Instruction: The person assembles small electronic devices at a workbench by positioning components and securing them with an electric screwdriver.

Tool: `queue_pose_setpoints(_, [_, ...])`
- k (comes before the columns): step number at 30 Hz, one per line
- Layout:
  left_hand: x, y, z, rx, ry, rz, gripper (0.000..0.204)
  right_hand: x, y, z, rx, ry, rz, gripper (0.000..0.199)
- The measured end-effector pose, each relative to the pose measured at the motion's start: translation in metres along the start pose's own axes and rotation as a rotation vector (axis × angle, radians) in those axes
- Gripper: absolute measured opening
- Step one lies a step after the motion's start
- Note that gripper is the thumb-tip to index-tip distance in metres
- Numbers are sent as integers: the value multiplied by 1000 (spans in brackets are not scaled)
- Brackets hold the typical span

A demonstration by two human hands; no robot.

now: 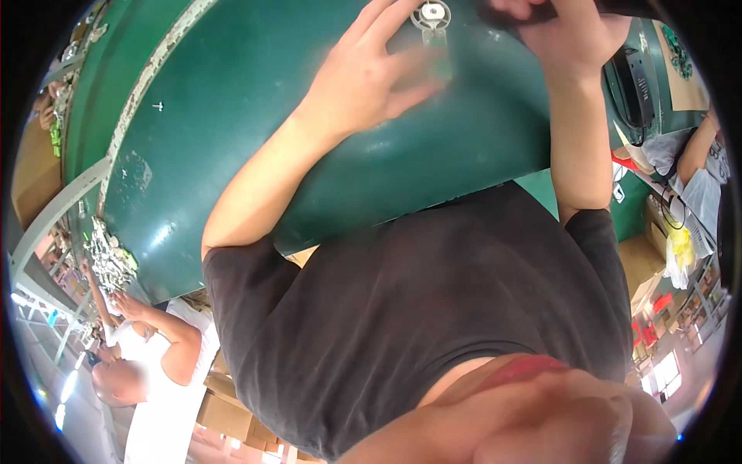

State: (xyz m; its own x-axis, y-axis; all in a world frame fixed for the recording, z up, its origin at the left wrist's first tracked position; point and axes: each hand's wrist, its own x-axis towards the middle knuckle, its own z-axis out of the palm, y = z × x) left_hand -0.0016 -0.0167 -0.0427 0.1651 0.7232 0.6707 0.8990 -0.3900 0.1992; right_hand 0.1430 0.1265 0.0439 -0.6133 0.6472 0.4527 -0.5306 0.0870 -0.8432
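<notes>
My left hand (363, 81) reaches over the green table with its fingers apart, thumb side blurred by motion. Close to its fingertips lies a small round part (433, 12), a pale ring with a white centre and a short clear piece below it. A blurred greenish patch shows beside the thumb and index finger; I cannot make out what it is. At the top edge, my right hand (576, 42) is partly cut off, its fingers curled about a dark, blurred thing (533, 17) whose kind I cannot tell.
The green tabletop (255, 85) has a worn metal rim at left, with a small screw-like piece (158, 106) on it. A pile of small metal parts (108, 255) lies at lower left near a person in white (166, 371). A black device (634, 89) with a cable stands right.
</notes>
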Motion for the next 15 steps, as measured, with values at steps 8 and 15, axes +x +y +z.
queue_pose_setpoints(8, [3, 17, -21, -234, -257, -270, 28, -17, 16, 12, -35, -24, 88, 42])
queue_pose_setpoints(15, [9, 8, -11, -194, -128, -129, 30, -19, 28, 11, 60, -86, 68, 38])
